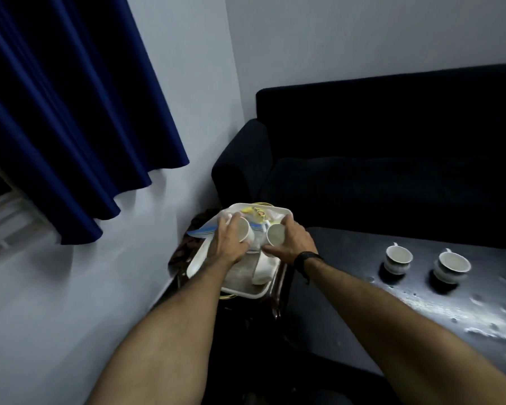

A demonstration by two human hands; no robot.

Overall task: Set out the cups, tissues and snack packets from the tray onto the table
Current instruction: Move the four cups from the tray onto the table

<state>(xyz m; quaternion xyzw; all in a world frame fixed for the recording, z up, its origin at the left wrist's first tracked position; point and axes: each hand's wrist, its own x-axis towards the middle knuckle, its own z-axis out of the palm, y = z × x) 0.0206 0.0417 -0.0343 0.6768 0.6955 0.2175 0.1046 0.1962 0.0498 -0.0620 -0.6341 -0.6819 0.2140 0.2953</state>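
A white tray [197,260] rests on a small stand left of the dark table [421,302]. My left hand [227,242] is wrapped around a white cup [247,231] tipped on its side over the tray. My right hand [292,242] grips a second white cup [276,233], its mouth facing me. Behind the cups lie snack packets [256,213], yellow and clear. A folded white tissue [264,270] lies at the tray's near end. Two white cups [398,257] [453,266] stand upright on the table.
A dark sofa [392,159] runs behind the table and the tray. A blue curtain [70,112] hangs on the left wall. The stand sits in the narrow gap between the wall, the sofa arm and the table's left edge.
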